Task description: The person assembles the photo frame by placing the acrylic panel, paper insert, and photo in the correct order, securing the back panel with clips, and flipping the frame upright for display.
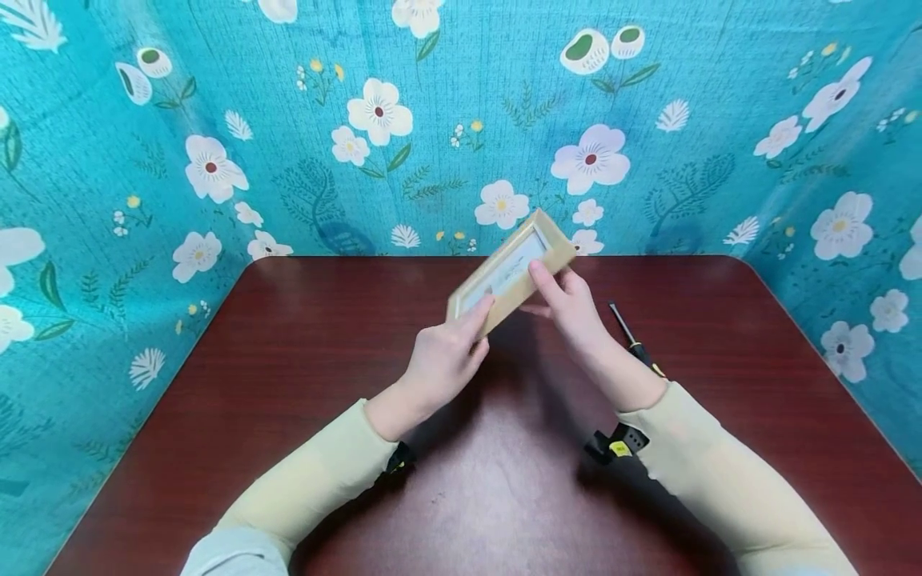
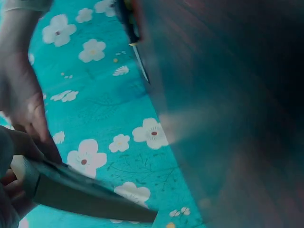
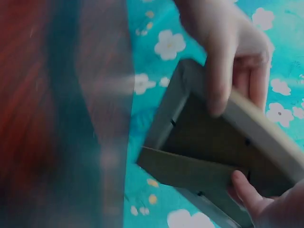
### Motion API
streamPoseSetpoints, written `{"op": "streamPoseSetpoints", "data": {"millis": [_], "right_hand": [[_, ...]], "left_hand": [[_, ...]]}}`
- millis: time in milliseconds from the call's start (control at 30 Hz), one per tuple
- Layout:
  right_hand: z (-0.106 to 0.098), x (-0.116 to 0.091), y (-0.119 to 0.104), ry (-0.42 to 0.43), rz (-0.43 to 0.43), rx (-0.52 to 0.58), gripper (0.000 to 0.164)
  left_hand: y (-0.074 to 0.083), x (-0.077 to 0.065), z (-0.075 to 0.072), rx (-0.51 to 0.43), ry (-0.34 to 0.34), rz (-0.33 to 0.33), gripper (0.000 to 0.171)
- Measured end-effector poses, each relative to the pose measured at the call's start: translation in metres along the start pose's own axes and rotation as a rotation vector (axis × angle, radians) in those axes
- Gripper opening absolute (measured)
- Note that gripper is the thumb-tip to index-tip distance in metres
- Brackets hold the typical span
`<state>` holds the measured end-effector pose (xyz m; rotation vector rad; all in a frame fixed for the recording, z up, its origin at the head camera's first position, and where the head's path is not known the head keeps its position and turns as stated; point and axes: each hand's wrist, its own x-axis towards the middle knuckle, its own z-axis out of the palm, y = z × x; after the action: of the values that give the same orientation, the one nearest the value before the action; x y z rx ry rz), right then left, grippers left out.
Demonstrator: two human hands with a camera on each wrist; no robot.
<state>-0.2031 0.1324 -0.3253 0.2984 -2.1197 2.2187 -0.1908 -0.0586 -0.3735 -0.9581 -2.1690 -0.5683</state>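
Note:
Both hands hold a light wooden picture frame (image 1: 515, 268), tilted above the far part of the table. My left hand (image 1: 442, 360) grips its lower left end, thumb on the front. At the right end my right hand (image 1: 572, 312) holds on with the thumb on the front edge and fingers behind. From the right wrist view, the frame's dark back panel (image 3: 204, 126) shows, with small dark tabs along its border. A stand leg (image 3: 185, 170) sticks out from the back, and a fingertip of my right hand (image 3: 256, 199) touches it.
A screwdriver (image 1: 635, 346) lies on the dark red table (image 1: 324, 336), beyond my right forearm, its handle partly hidden. Blue flowered cloth (image 1: 446, 120) hangs behind the table and along its sides. Black straps (image 1: 623, 442) sit at the wrists.

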Motion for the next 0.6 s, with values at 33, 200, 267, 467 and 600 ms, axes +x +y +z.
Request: {"op": "streamPoseSetpoints", "data": {"millis": [33,200,267,467,600], "right_hand": [[0.003,-0.002,0.0,0.027,0.012,0.041,0.052],[0.015,-0.007,0.006,0.186,0.036,0.198,0.044],[0.018,-0.008,0.01,0.23,0.036,0.25,0.042],[0.021,-0.012,0.02,0.297,0.045,0.311,0.041],[0.021,-0.015,0.024,0.309,0.046,0.321,0.04]], "left_hand": [[0.001,-0.001,0.001,0.06,0.006,0.037,0.05],[0.007,-0.004,0.002,0.255,0.031,0.154,0.047],[0.009,-0.005,0.002,0.296,0.036,0.176,0.044],[0.011,-0.011,0.003,0.355,0.014,0.204,0.038],[0.011,-0.014,0.003,0.374,-0.002,0.22,0.04]]}}
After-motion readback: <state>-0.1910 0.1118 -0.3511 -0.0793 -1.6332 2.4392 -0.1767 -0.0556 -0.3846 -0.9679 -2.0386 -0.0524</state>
